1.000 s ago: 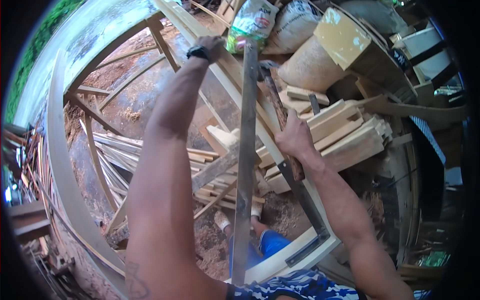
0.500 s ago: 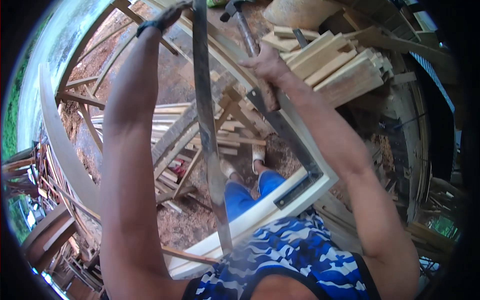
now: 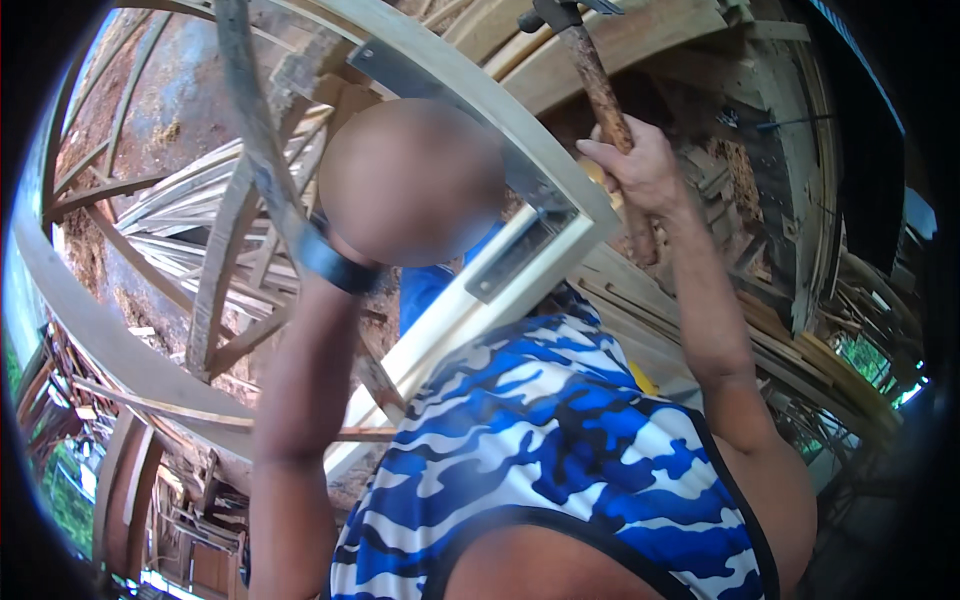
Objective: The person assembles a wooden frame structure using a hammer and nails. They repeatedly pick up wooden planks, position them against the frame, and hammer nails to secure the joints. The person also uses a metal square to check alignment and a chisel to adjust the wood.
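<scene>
My right hand (image 3: 650, 165) is closed around the wooden handle of a claw hammer (image 3: 597, 85), its dark metal head pointing up and away. The hammer is raised to the right of a pale wooden frame (image 3: 590, 218). A dark metal L-shaped piece (image 3: 500, 265) lies along the frame's corner. My left hand (image 3: 412, 180) is over the frame beside that metal piece, with a dark band at its wrist. Its fingers are smeared out, so their grip does not show. A long, narrow grey strip (image 3: 250, 110) runs down past the left wrist, partly hidden by the arm.
Loose wooden slats (image 3: 185, 225) lie on the ground at left, among crossed timber supports (image 3: 222, 260). A broad curved board (image 3: 120, 350) bends along the left side. Thick planks (image 3: 620, 50) are stacked beyond the frame, and more boards (image 3: 650, 310) lie at right.
My left hand has come down from the far end toward the frame's corner. My right hand has moved rightward off the frame with the hammer. The view has shifted too.
</scene>
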Demonstrator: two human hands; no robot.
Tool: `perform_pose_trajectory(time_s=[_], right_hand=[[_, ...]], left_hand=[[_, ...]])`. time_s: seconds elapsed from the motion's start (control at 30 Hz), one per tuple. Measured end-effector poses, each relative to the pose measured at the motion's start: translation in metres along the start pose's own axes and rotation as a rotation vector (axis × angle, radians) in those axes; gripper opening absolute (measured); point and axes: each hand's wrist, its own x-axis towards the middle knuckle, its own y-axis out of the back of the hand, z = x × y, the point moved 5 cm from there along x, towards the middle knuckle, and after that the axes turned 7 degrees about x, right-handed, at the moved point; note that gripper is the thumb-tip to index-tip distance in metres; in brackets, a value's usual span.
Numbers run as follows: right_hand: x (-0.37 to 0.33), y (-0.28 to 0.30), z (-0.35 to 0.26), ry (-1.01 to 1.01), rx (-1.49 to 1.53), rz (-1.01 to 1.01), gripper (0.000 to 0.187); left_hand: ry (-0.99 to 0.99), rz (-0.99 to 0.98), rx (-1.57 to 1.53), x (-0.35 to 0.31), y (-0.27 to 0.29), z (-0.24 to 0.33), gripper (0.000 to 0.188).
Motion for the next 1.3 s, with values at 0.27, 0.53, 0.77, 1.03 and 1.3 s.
perform_pose_trajectory(time_s=[0.27, 0.53, 0.77, 1.03, 1.3], right_hand=[[-0.007, -0.006, 0.03, 0.106, 0.291, 0.099, 0.03], [-0.001, -0.002, 0.046, 0.128, 0.266, 0.15, 0.038], [-0.002, -0.002, 0.052, 0.144, 0.324, 0.19, 0.041], [-0.001, -0.002, 0.053, 0.129, 0.283, 0.198, 0.042], [-0.001, -0.002, 0.05, 0.116, 0.266, 0.201, 0.042]], left_hand=[[0.03, 0.039, 0.202, -0.082, -0.152, -0.022, 0.045], [0.073, 0.025, 0.218, -0.083, -0.162, -0.027, 0.044], [0.063, 0.049, 0.204, -0.088, -0.157, -0.02, 0.043], [0.044, 0.032, 0.251, -0.088, -0.156, -0.018, 0.036], [0.07, 0.043, 0.218, -0.083, -0.158, -0.015, 0.042]])
